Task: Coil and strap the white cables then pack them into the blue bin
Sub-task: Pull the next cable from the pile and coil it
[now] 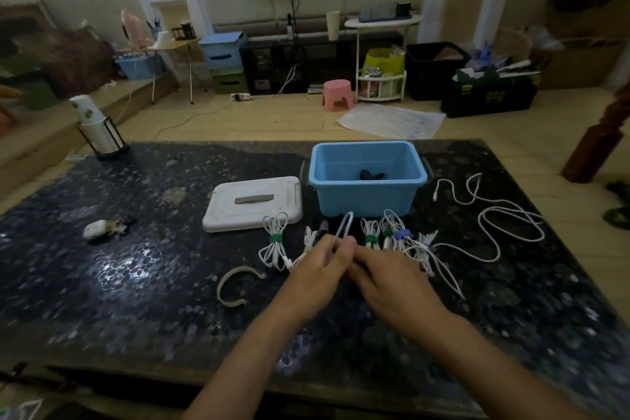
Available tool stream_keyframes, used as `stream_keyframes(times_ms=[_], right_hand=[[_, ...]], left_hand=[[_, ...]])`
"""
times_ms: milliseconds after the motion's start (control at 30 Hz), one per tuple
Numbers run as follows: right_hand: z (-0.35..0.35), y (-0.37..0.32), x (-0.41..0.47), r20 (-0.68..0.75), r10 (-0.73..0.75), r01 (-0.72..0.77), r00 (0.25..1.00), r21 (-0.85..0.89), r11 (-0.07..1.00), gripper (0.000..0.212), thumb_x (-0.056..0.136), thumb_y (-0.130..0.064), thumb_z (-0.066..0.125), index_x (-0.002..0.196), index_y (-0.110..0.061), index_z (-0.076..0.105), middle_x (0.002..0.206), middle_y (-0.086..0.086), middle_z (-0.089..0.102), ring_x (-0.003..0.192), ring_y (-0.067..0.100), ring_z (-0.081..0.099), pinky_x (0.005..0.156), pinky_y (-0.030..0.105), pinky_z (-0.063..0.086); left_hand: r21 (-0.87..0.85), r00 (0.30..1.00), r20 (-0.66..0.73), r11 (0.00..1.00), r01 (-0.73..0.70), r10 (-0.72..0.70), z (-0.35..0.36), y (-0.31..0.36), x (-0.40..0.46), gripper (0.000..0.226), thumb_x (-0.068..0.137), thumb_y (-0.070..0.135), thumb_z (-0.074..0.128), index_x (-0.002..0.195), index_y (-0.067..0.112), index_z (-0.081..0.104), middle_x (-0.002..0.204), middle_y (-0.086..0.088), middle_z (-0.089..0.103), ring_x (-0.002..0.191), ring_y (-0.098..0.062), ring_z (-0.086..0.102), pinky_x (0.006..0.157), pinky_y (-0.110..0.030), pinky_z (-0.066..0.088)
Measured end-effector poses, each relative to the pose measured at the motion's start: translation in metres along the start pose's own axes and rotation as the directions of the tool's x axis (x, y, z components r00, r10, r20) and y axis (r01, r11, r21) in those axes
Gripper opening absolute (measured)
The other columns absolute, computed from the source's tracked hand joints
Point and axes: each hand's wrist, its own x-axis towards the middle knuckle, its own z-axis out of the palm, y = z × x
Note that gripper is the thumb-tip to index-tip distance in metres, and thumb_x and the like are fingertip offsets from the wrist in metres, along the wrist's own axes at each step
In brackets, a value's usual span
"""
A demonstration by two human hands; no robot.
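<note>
The left hand (318, 268) and the right hand (388, 278) meet over the dark table (136, 266), with their fingertips close together. Both hands pinch a folded white cable (344, 227). Its loop sticks up past the fingers, toward the blue bin (368, 193).

The blue bin sits just beyond the hands, open at the top. Something small and dark lies at the bottom of it. I cannot tell what it is. The bin's white lid (252, 203) lies flat beyond the left hand, touching the bin's left side or very nearly.

Just left of the left hand is a coiled cable with a green strap (275, 242) around its middle. Just beyond the right hand is a bunch of more coiled cables (399, 239). Some have green straps and one has a blue strap. They lie so close together that I cannot count them.

Far off to the right of the right hand, a long loose cable (504, 225) lies in wavy loops on the table, with no strap on it.

Near the left hand, on its left, a pale curved strap (235, 285) lies by itself. Farther left is a small white case (97, 229) with keys beside it.
</note>
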Motion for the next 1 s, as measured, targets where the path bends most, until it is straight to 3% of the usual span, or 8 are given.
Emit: stream_keyframes(times_ms=[100,200,367,533,633,733,833,1000], right_hand=[[0.000,-0.003,0.001,0.001,-0.014,0.015,1.000,-0.052,0.999,0.029,0.104,-0.038,0.042,0.122,-0.029,0.062,0.092,0.003,0.073,0.082,0.023,0.066,0.069,0.033,0.045],[-0.004,-0.005,0.002,0.033,0.008,-0.005,0.999,-0.089,0.996,0.026,0.102,-0.048,0.042,0.099,-0.031,0.061,0.085,-0.004,0.069,0.076,0.015,0.062,0.067,0.031,0.039],[-0.010,0.006,0.003,0.115,0.027,-0.005,0.993,-0.185,0.983,0.026,0.105,-0.044,0.036,0.093,-0.030,0.055,0.089,-0.008,0.063,0.088,0.016,0.057,0.082,0.033,0.040],[0.008,0.002,-0.003,0.289,0.028,0.016,0.957,-0.148,0.989,0.024,0.104,-0.047,0.039,0.086,-0.034,0.045,0.085,-0.008,0.058,0.085,0.016,0.056,0.068,0.032,0.035],[0.011,0.007,0.001,0.294,0.059,-0.022,0.954,-0.128,0.991,0.035,0.101,-0.053,0.042,0.072,-0.034,0.043,0.073,-0.009,0.053,0.073,0.011,0.052,0.065,0.031,0.035],[0.002,0.021,0.009,0.270,0.069,-0.051,0.960,-0.072,0.996,0.034,0.095,-0.054,0.054,0.069,-0.033,0.050,0.068,-0.009,0.058,0.067,0.004,0.055,0.062,0.030,0.041],[-0.016,0.036,0.015,0.263,0.050,-0.035,0.964,-0.061,0.998,0.024,0.095,-0.047,0.058,0.072,-0.039,0.055,0.070,-0.015,0.057,0.070,-0.001,0.056,0.067,0.027,0.042],[-0.029,0.043,0.018,0.109,0.067,-0.064,0.992,-0.030,0.997,0.015,0.094,-0.039,0.063,0.081,-0.035,0.067,0.077,-0.015,0.059,0.075,0.000,0.057,0.066,0.023,0.040]], left_hand=[[0.010,0.998,-0.046,0.999,-0.039,0.039,0.007,0.001,0.004,0.054,0.096,0.066,0.035,0.092,0.018,0.061,0.079,0.002,0.061,0.072,-0.010,0.055,0.076,-0.040,0.047],[-0.059,0.980,-0.191,0.996,-0.061,0.048,0.009,0.007,0.009,0.054,0.105,0.049,0.026,0.089,0.017,0.067,0.073,-0.005,0.064,0.064,-0.010,0.056,0.061,-0.023,0.046],[-0.389,0.917,-0.390,0.918,-0.082,-0.084,-0.020,0.009,0.019,0.056,0.106,0.045,0.026,0.069,0.014,0.054,0.055,-0.003,0.044,0.044,-0.013,0.033,0.041,-0.022,0.026],[-0.615,0.957,-0.281,0.780,-0.117,-0.078,-0.026,0.006,0.018,0.052,0.104,0.047,0.031,0.065,0.014,0.037,0.055,0.000,0.035,0.052,-0.020,0.043,0.056,-0.033,0.047],[-0.694,0.984,-0.166,0.716,-0.074,-0.059,-0.028,0.012,0.011,0.046,0.104,0.046,0.032,0.072,0.013,0.042,0.055,0.001,0.027,0.040,-0.009,0.023,0.037,-0.021,0.028],[-0.539,0.989,-0.128,0.842,0.000,-0.081,-0.035,0.012,0.007,0.044,0.106,0.040,0.034,0.079,0.011,0.052,0.053,0.001,0.026,0.040,-0.009,0.017,0.040,-0.016,0.014],[-0.117,0.984,-0.169,0.993,0.028,-0.048,-0.039,0.001,0.007,0.049,0.107,0.035,0.036,0.078,0.010,0.067,0.053,-0.001,0.042,0.039,-0.010,0.031,0.044,-0.023,0.021],[0.117,0.992,0.000,0.986,0.122,-0.123,-0.028,-0.003,0.006,0.052,0.106,0.037,0.036,0.090,0.011,0.078,0.079,-0.005,0.076,0.040,0.003,0.045,0.048,-0.019,0.035]])
